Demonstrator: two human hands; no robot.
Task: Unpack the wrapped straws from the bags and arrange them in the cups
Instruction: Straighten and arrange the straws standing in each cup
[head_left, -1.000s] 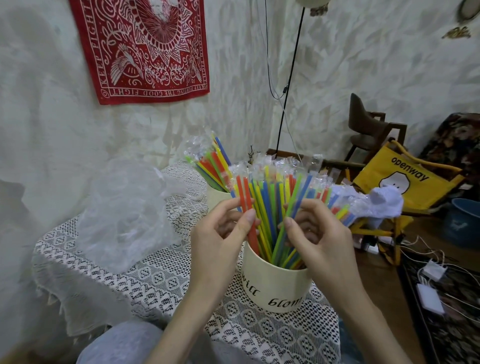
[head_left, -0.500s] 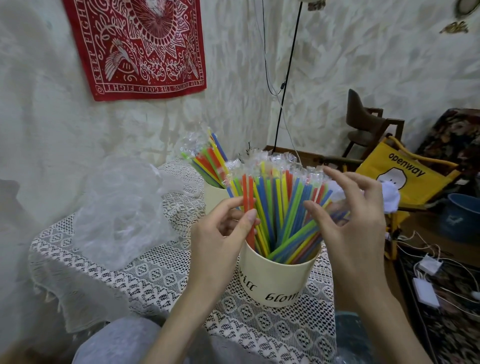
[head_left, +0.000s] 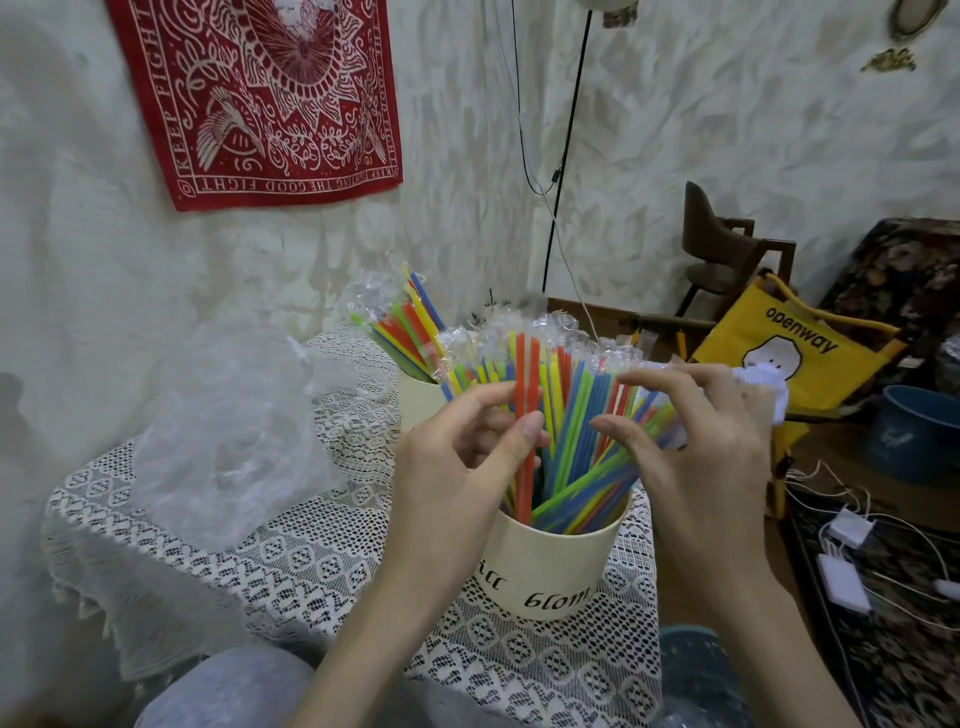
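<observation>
Since a second ago the right hand (head_left: 696, 447) has come off the bundle's middle and now spreads over the right side of the straws (head_left: 571, 415) in the near cup (head_left: 550, 566), its fingers (head_left: 644, 375) nearly straight and touching the wrapped tops, gripping nothing. The left hand (head_left: 457, 462) has stayed left of that cup, thumb and fingers loosely curled around two orange straws (head_left: 525, 415), seemingly pinching them upright. The bundle has fanned further right, so the work looks like spreading and tidying straws already in place rather than unpacking. Counted: two cups, the near one on the desk (head_left: 291, 577) in front of the person and the far cup (head_left: 415, 400) just behind and left of it, each holding a bunch of wrapped straws too many to number; one crumpled clear bag (head_left: 228, 441) lying well left of the near cup and looking empty; two hands. With both cups filled, the task appears close to done.
</observation>
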